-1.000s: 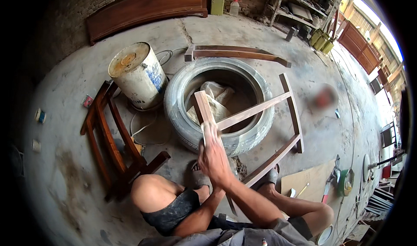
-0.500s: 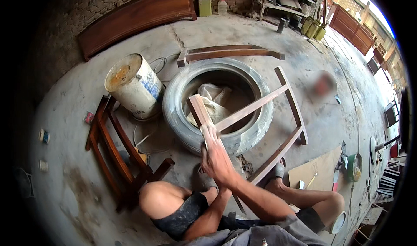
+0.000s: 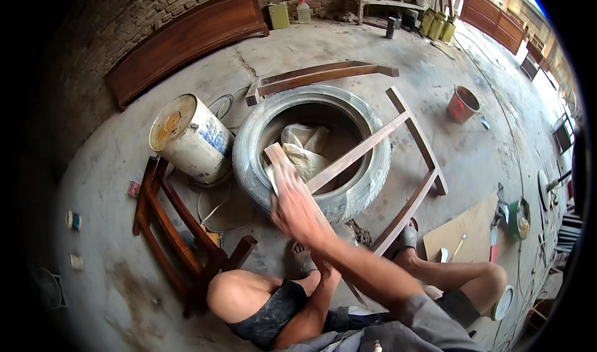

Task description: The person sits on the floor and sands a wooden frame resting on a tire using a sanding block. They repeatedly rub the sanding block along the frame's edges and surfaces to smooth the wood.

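Observation:
A wooden frame (image 3: 359, 152) of pale, sanded-looking bars leans across a tyre (image 3: 252, 184) lying on the floor. My right hand (image 3: 292, 203) is closed over the frame's near-left bar, close to its far end, with the fingers slightly blurred. The edge of a pale sheet (image 3: 272, 181), like sandpaper, shows under that hand against the wood. My left hand (image 3: 328, 270) is lower down by the same bar, beneath my right forearm, which hides its fingers. Inside the tyre lies a whitish crumpled sack (image 3: 305, 159).
Left of the tyre stand a stained white drum (image 3: 193, 137) and a dark varnished wooden frame (image 3: 180, 228). Beyond it lies another wooden piece (image 3: 323, 73). At right are a red bucket (image 3: 463, 105), a cardboard sheet (image 3: 463, 234) and a green container (image 3: 518, 220).
My right hand has slid along the bar toward its far end, with the pale sheet under it. The whole view has shifted slightly; the frame still leans on the tyre.

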Motion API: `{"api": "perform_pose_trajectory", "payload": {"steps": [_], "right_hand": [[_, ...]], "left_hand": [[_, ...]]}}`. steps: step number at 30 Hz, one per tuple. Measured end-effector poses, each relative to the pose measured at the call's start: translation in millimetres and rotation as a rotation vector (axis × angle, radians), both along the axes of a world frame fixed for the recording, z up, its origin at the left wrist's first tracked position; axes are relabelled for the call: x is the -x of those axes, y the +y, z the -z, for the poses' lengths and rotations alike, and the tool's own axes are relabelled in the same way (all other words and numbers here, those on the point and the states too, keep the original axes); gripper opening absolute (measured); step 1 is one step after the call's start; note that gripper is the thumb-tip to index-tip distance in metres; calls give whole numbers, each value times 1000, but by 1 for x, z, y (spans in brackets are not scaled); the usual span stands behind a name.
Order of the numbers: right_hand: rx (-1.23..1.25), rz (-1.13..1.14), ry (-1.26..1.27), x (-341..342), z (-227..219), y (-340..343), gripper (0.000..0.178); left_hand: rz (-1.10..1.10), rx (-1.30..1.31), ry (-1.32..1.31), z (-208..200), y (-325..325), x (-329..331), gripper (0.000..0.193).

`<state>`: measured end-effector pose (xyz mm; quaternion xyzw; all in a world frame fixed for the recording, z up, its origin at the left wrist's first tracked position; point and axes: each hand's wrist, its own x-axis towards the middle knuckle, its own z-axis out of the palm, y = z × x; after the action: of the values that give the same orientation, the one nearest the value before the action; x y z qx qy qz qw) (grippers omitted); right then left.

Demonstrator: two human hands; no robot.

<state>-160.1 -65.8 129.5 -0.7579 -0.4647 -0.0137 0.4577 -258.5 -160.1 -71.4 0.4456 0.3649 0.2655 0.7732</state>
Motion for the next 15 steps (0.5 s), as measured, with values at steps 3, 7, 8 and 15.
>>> {"api": "perform_pose_trajectory", "payload": {"steps": [3,7,8,15], "right_hand": [[41,23,-95,-36,-1,31,77],[110,-36,-52,18,7,-29,75],[144,-11,5,39,27,-58,75],[114,-42,-17,20,22,-54,78]], "left_hand": [[34,49,-58,34,-5,-7,47],[-24,30,-24,36,13,5,48],[-25,9,22,13,8,4,48],[-98,-116,137,-33,10,-9,50]]}}
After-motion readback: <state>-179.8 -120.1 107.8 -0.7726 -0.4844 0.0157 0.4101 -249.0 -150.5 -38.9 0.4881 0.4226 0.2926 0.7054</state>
